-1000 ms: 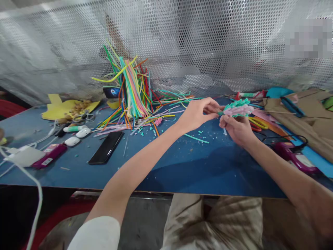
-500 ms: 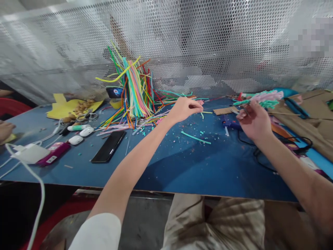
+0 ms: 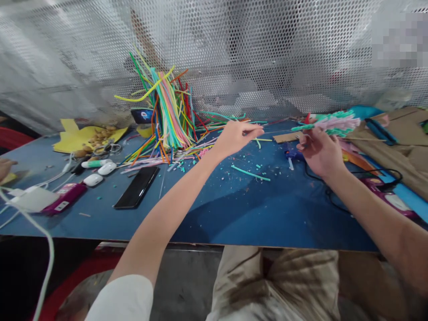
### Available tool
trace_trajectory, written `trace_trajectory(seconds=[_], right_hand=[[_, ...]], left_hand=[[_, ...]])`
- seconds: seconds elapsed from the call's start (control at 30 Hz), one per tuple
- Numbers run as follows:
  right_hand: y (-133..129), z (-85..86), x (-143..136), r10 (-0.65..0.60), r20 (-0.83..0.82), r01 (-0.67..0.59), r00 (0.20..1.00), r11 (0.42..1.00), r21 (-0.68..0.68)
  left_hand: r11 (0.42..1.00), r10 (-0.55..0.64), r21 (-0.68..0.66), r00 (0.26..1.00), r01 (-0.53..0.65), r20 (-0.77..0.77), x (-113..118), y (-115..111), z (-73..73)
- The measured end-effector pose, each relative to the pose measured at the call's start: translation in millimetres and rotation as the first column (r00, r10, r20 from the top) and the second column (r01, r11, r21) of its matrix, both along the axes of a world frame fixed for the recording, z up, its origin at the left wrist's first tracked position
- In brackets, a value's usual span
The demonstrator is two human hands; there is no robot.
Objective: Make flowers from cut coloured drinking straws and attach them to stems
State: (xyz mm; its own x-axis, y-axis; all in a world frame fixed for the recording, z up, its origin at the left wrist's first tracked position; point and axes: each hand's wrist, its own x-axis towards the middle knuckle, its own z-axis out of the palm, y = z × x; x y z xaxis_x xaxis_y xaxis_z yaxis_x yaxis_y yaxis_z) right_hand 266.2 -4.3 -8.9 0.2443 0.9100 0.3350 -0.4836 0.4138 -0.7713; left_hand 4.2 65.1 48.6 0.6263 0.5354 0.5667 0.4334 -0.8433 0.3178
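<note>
The right hand (image 3: 319, 151), right of center in the frame, held a fuzzy teal-and-lilac piece (image 3: 344, 124) between thumb and fingers, its narrow teal end pointing left and its fuller end to the right. The piece was raised above the counter (image 3: 234, 218). The left hand (image 3: 234, 138), near the middle of the frame, had its thumb and forefinger drawn close together, well apart from the piece; whether anything thin was pinched there could not be told.

The step in hand looked like close fingertip work around the narrow end of the piece, with the right hand carrying it and the left hand free of its fuzzy part. From this pose, a move on that end would call for a steady right grip that did not crush the soft strands, and for the left fingertips to close the gap.

Below the right hand lay a blue glue gun (image 3: 294, 154), just beside a cardboard strip (image 3: 286, 137). A loose teal stem (image 3: 250, 173) lay at center among small teal scraps (image 3: 259, 166). Left of center at the back, a tall bundle of colored stems (image 3: 170, 111) leaned upright, with a black phone (image 3: 137, 187) lying flat in front of it. Another person's hand (image 3: 5, 168) showed at the left edge.
</note>
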Motion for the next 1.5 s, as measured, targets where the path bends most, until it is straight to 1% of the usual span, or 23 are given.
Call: trace_trajectory(seconds=[0.03,0.07,0.13,0.2,0.27,0.33,0.4,0.43,0.5,0.57,0.6,0.63,0.7,0.77,0.83,0.93,1.07,1.23,1.33,1.4,1.5], right_hand=[[-1,-1.2,-3,0.008,0.043,-0.009,0.999,1.0,0.013],[-3,-2.4,-6,0.0,0.095,-0.003,0.995,0.999,0.032],[-7,-4.7,-12,-0.058,0.215,0.04,0.975,0.995,0.086],[-12,-5.7,-18,-0.13,0.367,0.076,0.921,0.985,0.156],[-18,-4.7,-22,-0.193,0.542,0.072,0.818,0.969,0.237],[-22,-2.4,-24,-0.268,0.695,0.037,0.667,0.944,0.328],[-23,-0.5,-23,-0.356,0.764,0.016,0.538,0.91,0.413],[-22,-0.2,-22,-0.392,0.778,0.011,0.49,0.896,0.444],[-19,-1.4,-19,-0.433,0.798,0.013,0.42,0.882,0.472],[-15,-4.5,-16,-0.444,0.824,0.012,0.352,0.882,0.47],[-12,-6.4,-14,-0.44,0.839,0.01,0.321,0.887,0.462],[-10,-8.5,-12,-0.436,0.85,0.009,0.294,0.891,0.454],[-6,-12.7,-11,-0.425,0.868,0.019,0.256,0.9,0.435],[-4,-16.2,-11,-0.4,0.884,0.035,0.241,0.914,0.404],[-5,-17.9,-13,-0.356,0.898,0.045,0.258,0.933,0.357],[-9,-16.3,-16,-0.262,0.923,0.042,0.281,0.964,0.261],[-15,-12.5,-20,-0.155,0.959,0.021,0.237,0.988,0.154],[-16,-12.7,-22,-0.114,0.968,-0.027,0.222,0.992,0.123],[-16,-12.3,-23,-0.101,0.97,-0.025,0.22,0.994,0.11],[-16,-11.4,-22,-0.098,0.97,-0.013,0.223,0.995,0.103],[-17,-9.9,-21,-0.104,0.972,0.002,0.212,0.994,0.106]], left_hand=[[0.999,-0.02,0.041,0.998,0.023,-0.054,6,-4,-3.3],[0.994,-0.017,0.103,0.993,0.029,-0.114,11,-8,-6.6],[0.975,0.016,0.218,0.978,0.031,-0.21,21,-15,-12.7],[0.961,0.024,0.272,0.967,0.048,-0.254,27,-21,-17.5],[0.957,-0.005,0.282,0.97,0.076,-0.244,30,-23,-21.2],[0.958,-0.073,0.259,0.978,0.123,-0.193,30,-21,-24.1],[0.963,-0.142,0.214,0.983,0.164,-0.115,28,-17,-26.4],[0.971,-0.147,0.182,0.987,0.157,-0.065,26,-15,-27.1],[0.991,-0.095,0.094,0.995,0.091,0.036,23,-10,-27.7],[0.999,-0.031,-0.036,0.989,0.036,0.145,20,-8,-26.9],[0.993,-0.028,-0.11,0.978,0.052,0.208,20,-7,-26.3],[0.979,-0.043,-0.181,0.96,0.096,0.277,19,-6,-25.6],[0.933,-0.074,-0.292,0.906,0.21,0.416,19,-4,-25.0],[0.894,-0.054,-0.36,0.862,0.267,0.504,20,-2,-25.9],[0.873,-0.012,-0.405,0.843,0.271,0.538,19,0,-28.2],[0.849,0.002,-0.445,0.839,0.286,0.544,19,2,-31.4],[0.828,-0.053,-0.46,0.862,0.32,0.503,20,0,-32.3],[0.837,-0.067,-0.442,0.862,0.322,0.502,21,0,-33.9],[0.852,-0.014,-0.443,0.857,0.28,0.515,20,3,-35.9],[0.847,0.019,-0.457,0.843,0.273,0.538,20,5,-37.0],[0.823,0.045,-0.486,0.818,0.296,0.574,21,7,-38.5]])
